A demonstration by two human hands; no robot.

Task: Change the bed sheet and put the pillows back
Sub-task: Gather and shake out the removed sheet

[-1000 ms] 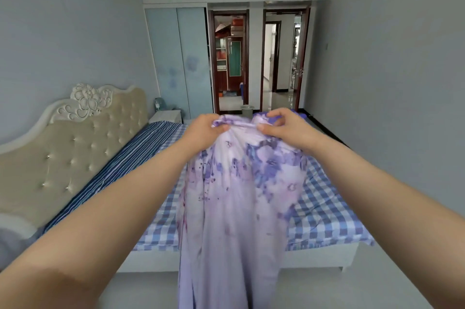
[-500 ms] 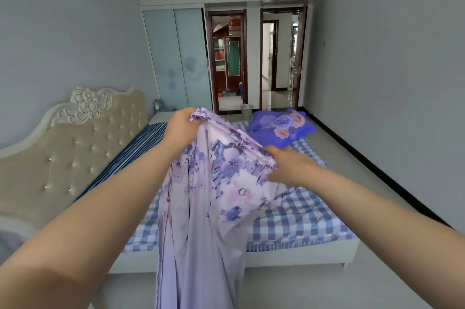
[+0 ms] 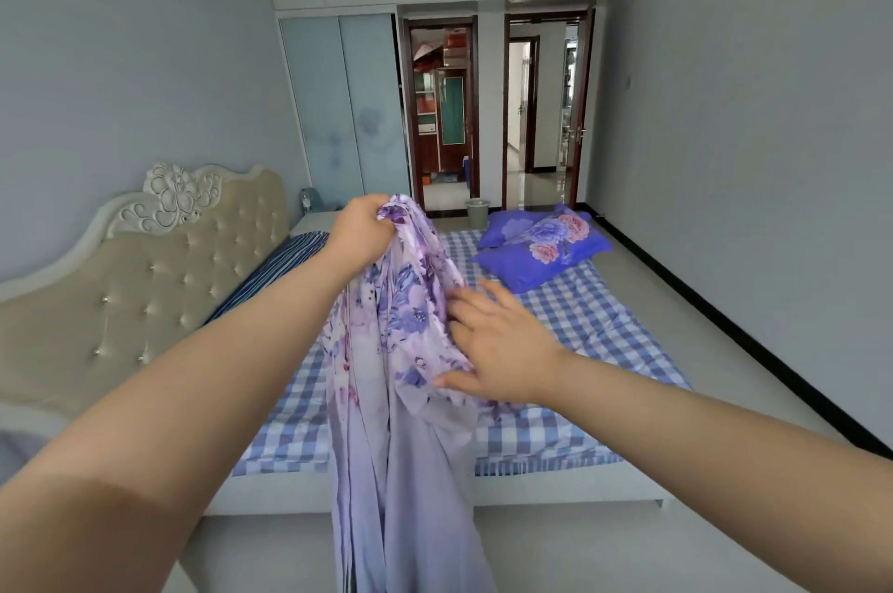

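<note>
Head view: I note the lilac floral bed sheet (image 3: 386, 351) hanging bunched in front of the bed, its lower folds trailing toward the floor. My left hand (image 3: 360, 232) grips the top of the sheet, fingers curled round the gathered cloth. My right hand (image 3: 502, 351) lies lower, fingers spread and fairly straight, touching the sheet's edge. Behind it, the checked blue mattress cover (image 3: 594, 331) lies on the bed. Two blue floral pillows (image 3: 541, 244) rest stacked at the far corner. Tufted headboard (image 3: 145, 283) stands at left
</note>
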